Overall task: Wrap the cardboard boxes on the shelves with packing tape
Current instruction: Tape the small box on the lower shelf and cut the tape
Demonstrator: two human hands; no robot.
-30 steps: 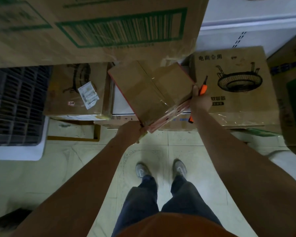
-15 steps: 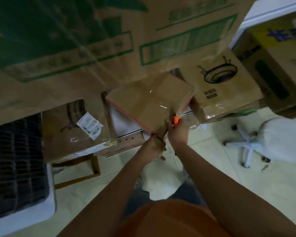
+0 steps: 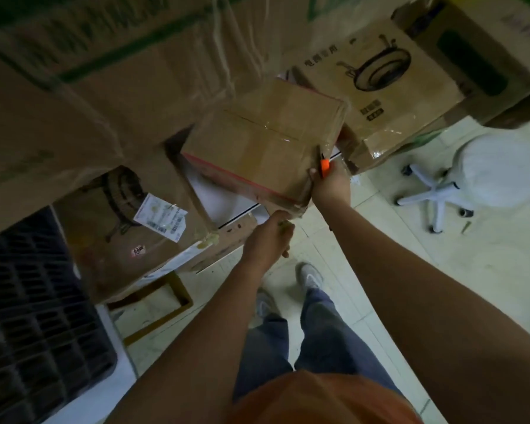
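One small cardboard box (image 3: pixel 265 142), taped clear across its top and edged with a red stripe, is sitting tilted in mid-air at about 12 o'clock from the person's two shoes. The right hand (image 3: pixel 331 186) is curling around an orange-handled cutter (image 3: pixel 325 167) and pressing against the box's corner at 3 o'clock. The left hand (image 3: pixel 268 238) is reaching under the box's near corner at 6 o'clock with its fingers curled; I cannot tell what, if anything, it is holding. Around the small box, three larger cartons are showing clearly: one green-printed carton (image 3: pixel 104 87) looming at 10 o'clock, one carton with a ring-shaped drawing (image 3: pixel 389 96) at 2 o'clock, and one labelled carton (image 3: pixel 126 228) at 8 o'clock. One dark plastic crate (image 3: pixel 34 316) is lying at far left, and one white swivel stool (image 3: pixel 484 175) is standing on the tiled floor at 3 o'clock.
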